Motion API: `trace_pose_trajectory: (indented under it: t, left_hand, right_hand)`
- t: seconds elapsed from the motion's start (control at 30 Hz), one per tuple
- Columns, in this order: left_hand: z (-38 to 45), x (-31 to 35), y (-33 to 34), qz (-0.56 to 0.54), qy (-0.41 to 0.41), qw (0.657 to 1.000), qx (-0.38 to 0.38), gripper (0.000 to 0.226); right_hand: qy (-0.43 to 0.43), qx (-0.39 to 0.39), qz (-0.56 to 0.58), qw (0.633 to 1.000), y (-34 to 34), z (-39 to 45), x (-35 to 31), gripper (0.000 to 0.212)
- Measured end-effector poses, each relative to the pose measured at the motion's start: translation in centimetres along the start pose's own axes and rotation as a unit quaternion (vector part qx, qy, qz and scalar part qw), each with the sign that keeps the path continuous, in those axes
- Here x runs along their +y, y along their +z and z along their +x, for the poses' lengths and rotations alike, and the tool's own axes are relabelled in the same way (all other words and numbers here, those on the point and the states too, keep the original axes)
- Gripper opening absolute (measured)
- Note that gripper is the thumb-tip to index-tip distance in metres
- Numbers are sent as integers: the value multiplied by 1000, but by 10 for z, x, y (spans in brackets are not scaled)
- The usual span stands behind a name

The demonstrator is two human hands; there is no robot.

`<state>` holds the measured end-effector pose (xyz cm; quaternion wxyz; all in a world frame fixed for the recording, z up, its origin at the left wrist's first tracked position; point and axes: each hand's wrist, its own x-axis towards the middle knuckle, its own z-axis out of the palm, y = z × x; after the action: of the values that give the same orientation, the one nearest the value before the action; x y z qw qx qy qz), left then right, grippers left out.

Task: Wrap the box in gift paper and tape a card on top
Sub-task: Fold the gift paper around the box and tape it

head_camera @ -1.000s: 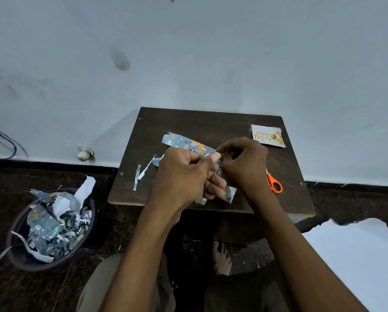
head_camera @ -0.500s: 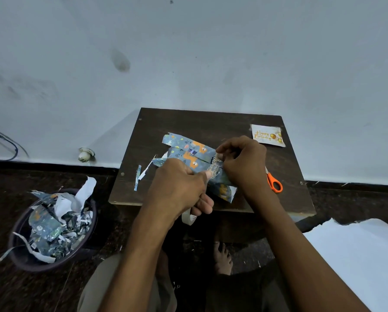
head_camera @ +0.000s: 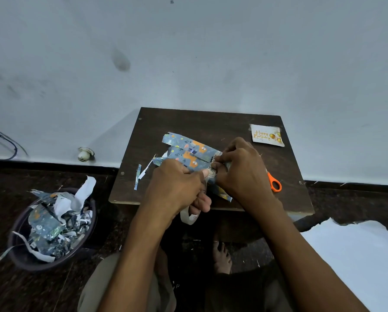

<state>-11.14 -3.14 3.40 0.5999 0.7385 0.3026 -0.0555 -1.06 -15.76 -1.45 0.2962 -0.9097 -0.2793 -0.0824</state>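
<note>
The card (head_camera: 267, 135) on the table (head_camera: 211, 122) reads "Happy Birthday" in gold script.

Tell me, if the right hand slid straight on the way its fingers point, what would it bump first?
Probably the wrapped box: the right hand points leftward, pinching patterned tape at the box's end. Past it sits the left hand. Depth is hard to judge.

A dark bin (head_camera: 22, 255) is standing on the floor left of the table (head_camera: 211, 122), holding crumpled paper scraps (head_camera: 53, 224). Orange-handled scissors (head_camera: 274, 183) are lying on the table. Cables (head_camera: 1, 145) are hanging against the wall (head_camera: 188, 52).
</note>
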Motion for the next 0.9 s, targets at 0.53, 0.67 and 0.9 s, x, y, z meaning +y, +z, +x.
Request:
trace_pose_trajectory:
  t: [0.53, 0.67, 0.9]
  left_hand:
    - [-6, -15, 2, 63, 42, 996, 50, 6]
    - [-6, -19, 3, 66, 68, 993, 77, 10]
    - [-3, -22, 5, 60, 66, 993, 74, 14]
  right_hand:
    - [38, -22, -12, 999, -3, -3, -1, 31]
    - [19, -14, 87, 996, -5, -6, 14, 24]
    - [203, 119, 22, 972, -38, -19, 56, 11]
